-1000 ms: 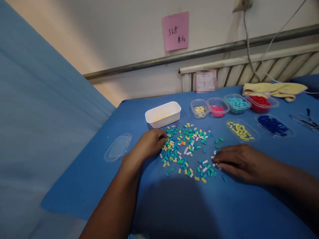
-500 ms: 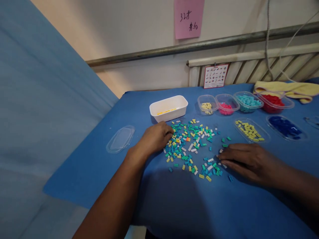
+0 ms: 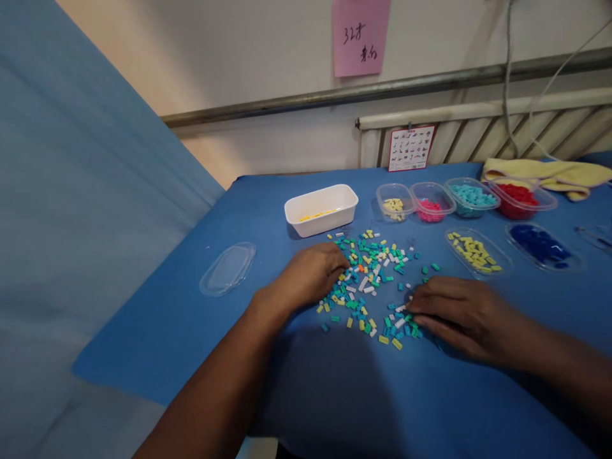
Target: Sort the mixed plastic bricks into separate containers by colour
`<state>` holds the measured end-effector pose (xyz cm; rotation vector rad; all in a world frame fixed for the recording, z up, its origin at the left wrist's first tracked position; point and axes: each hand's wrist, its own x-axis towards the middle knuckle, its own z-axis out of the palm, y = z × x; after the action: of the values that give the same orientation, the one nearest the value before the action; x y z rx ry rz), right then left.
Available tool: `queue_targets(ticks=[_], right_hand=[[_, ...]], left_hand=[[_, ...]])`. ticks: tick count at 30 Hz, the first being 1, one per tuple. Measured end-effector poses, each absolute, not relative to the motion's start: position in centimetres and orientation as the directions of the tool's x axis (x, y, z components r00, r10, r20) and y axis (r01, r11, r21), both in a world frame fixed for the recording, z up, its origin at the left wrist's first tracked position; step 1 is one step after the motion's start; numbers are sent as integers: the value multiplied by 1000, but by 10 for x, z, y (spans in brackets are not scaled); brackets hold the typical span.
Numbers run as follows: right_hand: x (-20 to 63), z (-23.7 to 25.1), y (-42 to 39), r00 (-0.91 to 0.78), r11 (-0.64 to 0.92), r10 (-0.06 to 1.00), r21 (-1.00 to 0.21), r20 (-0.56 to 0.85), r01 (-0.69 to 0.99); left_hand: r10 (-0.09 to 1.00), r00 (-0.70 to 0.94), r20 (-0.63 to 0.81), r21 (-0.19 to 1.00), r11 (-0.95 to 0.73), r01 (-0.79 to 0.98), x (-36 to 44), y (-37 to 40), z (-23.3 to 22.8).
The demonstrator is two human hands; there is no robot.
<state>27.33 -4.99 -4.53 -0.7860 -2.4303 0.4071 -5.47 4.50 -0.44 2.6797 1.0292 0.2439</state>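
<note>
A spread of small toy bricks [image 3: 363, 284] in green, blue, yellow and white, with an orange one among them, lies loose on the blue table cover. My left hand [image 3: 313, 274] rests at the pile's left side, fingers curled down into the bricks; its fingertips are partly hidden. At the right edge of the pile, my right hand [image 3: 463, 315] has its fingers drawn together, tips over a few white and green bricks. What either hand pinches is too small to make out. Behind the pile stands a white tray [image 3: 329, 223] with a few yellow pieces in it.
Clear tubs hold cream bricks [image 3: 394, 205], pink bricks [image 3: 430, 209], turquoise bricks [image 3: 472, 195] and red bricks [image 3: 519, 194]. Lids in front carry yellow bricks [image 3: 473, 252] and dark blue bricks [image 3: 538, 243]. Clear lids [image 3: 228, 269] lie at left, a yellow cloth [image 3: 549, 172] at back right.
My left hand has moved right, further over the bricks. My right hand has shifted slightly left, onto the cluster at the pile's right edge.
</note>
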Motion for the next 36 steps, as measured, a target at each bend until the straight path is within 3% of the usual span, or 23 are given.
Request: queue_targets(ticks=[6,12,19,23,33,36], right_hand=[[266,-42,-50,-718,808,579,-388,385,444],[243,-42,-50,-740,812,582,-283,337,510],[239,-53,-49,-759,794,601,-299,250,530],[258,-51,-51,-745,772,631,-274,215,574],[256,-85,-69,-720,788,616,-236,320,569],[259,-99,-64,-697,786,614,-202,371,585]], left_hand=[[565,819,97,329,-795,509,-34,34,-11],[715,664,216,329,-694,640,-47,44,-12],[767,641,-31,274,-610,744,-55,55,-27],[802,593,-74,285,-552,783,-55,55,-25],[603,789,-116,305,-735,606,-13,3,-29],[619,781,-88,240,-748,619,-6,-4,-35]])
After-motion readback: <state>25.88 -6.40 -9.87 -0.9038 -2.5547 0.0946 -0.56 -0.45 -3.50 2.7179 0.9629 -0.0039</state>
